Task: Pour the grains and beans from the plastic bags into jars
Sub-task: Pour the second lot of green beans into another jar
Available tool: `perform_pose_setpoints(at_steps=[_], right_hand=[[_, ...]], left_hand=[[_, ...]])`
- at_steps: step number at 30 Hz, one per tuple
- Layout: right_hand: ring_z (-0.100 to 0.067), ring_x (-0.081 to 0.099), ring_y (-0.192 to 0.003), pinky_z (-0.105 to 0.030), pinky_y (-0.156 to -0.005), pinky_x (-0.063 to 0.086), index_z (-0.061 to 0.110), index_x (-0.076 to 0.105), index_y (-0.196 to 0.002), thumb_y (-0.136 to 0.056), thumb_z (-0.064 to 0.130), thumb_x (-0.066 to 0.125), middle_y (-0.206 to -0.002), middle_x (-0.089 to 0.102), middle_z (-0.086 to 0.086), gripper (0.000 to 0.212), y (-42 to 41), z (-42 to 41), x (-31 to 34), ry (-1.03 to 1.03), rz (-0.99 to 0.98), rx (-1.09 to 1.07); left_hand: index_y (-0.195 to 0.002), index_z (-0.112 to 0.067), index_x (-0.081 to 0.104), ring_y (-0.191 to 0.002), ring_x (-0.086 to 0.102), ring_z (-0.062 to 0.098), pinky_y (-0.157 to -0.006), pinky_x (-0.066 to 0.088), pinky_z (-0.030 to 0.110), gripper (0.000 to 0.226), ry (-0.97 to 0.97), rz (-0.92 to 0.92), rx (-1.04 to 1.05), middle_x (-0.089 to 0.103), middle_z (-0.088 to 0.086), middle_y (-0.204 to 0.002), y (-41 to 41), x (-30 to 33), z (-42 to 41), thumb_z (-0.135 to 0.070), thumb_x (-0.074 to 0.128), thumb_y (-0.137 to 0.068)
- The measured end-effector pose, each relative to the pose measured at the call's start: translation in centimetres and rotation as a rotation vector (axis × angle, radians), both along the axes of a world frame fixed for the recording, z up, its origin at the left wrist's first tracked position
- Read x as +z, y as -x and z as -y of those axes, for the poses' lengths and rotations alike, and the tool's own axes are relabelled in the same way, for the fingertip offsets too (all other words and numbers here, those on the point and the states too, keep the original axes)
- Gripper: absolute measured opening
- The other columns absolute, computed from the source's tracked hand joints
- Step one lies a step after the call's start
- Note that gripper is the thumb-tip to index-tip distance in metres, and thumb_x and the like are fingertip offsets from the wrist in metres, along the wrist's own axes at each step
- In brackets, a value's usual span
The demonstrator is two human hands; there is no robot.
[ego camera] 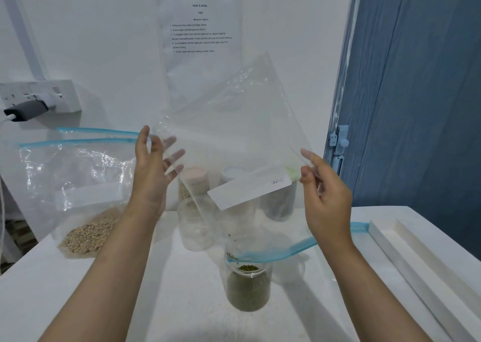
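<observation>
Two hands hold a clear, empty plastic bag (234, 133) upside down above an open jar (248, 284). The jar, a round clear one near the middle of the white surface (156, 302), is mostly full of small green beans. The bag's blue zip strip (281, 250) hangs at the bottom, its left end over the jar's mouth, and the bag's closed end tilts up toward the far wall. A white label reading "Date:" (250, 186) shows inverted. The left hand (153, 170) has fingers spread and fairly straight against the bag's left edge. The right hand (325, 193) pinches the right edge between thumb and fingertips. Behind stand an empty clear jar (195, 224) and two lidded jars, blurred through the plastic. Far left, a second zip bag (78, 185) leans on the wall, pale grain in its bottom.
</observation>
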State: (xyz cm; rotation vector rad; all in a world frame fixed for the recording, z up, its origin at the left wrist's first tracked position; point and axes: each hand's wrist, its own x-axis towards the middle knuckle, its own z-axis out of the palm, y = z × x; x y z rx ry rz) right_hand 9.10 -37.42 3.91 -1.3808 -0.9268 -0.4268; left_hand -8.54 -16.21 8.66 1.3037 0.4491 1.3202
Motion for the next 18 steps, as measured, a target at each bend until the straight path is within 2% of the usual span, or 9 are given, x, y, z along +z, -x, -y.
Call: perform_pose_setpoints(at_steps=[3,5,8,13,18], right_hand=[[0.001,0.061,-0.088,-0.009,-0.070,0.044,0.025,0.063,-0.129,-0.102,0.017,0.053,-0.107,0.069,0.005,0.029,0.3,0.4,-0.3,-0.016,-0.023,0.018],[-0.006,0.065,-0.093,-0.012,-0.074,0.048,0.030,0.061,-0.128,-0.102,0.018,0.052,-0.110,0.070,0.003,0.030,0.4,0.6,-0.5,-0.030,-0.034,0.034],[-0.013,0.065,-0.089,-0.021,-0.074,0.049,0.035,0.060,-0.127,-0.102,0.021,0.052,-0.107,0.070,0.006,0.029,0.4,0.8,-0.8,-0.033,-0.050,0.033],[-0.013,0.065,-0.088,-0.018,-0.073,0.048,0.035,0.061,-0.126,-0.102,0.021,0.053,-0.102,0.069,0.009,0.029,0.2,1.0,-1.1,-0.012,-0.043,0.035],[-0.011,0.065,-0.087,-0.014,-0.072,0.046,0.033,0.062,-0.126,-0.103,0.018,0.053,-0.102,0.070,0.007,0.028,0.0,0.9,-0.8,0.000,-0.032,0.023]], left_hand=[[-0.151,-0.045,0.017,-0.113,0.067,0.018,-0.094,0.053,0.038,0.053,-0.028,-0.029,-0.040,0.062,-0.007,-0.130,-0.5,-1.5,0.8,-0.041,0.041,-0.104],[-0.151,-0.046,0.016,-0.113,0.067,0.017,-0.094,0.054,0.038,0.062,-0.060,-0.033,-0.053,0.062,-0.006,-0.131,-0.7,-1.9,1.3,-0.043,0.048,-0.098],[-0.151,-0.045,0.019,-0.112,0.068,0.019,-0.092,0.055,0.037,0.075,-0.083,-0.021,-0.064,0.063,-0.005,-0.129,-0.9,-1.7,1.5,-0.046,0.057,-0.086],[-0.153,-0.038,0.017,-0.112,0.067,0.019,-0.092,0.055,0.035,0.066,-0.084,-0.007,-0.043,0.064,-0.004,-0.127,-1.2,-1.7,1.2,-0.029,0.055,-0.100],[-0.145,-0.028,0.036,-0.113,0.066,0.017,-0.097,0.053,0.038,0.047,-0.039,0.011,-0.047,0.063,-0.006,-0.129,-1.3,-1.7,1.2,-0.027,0.053,-0.101]])
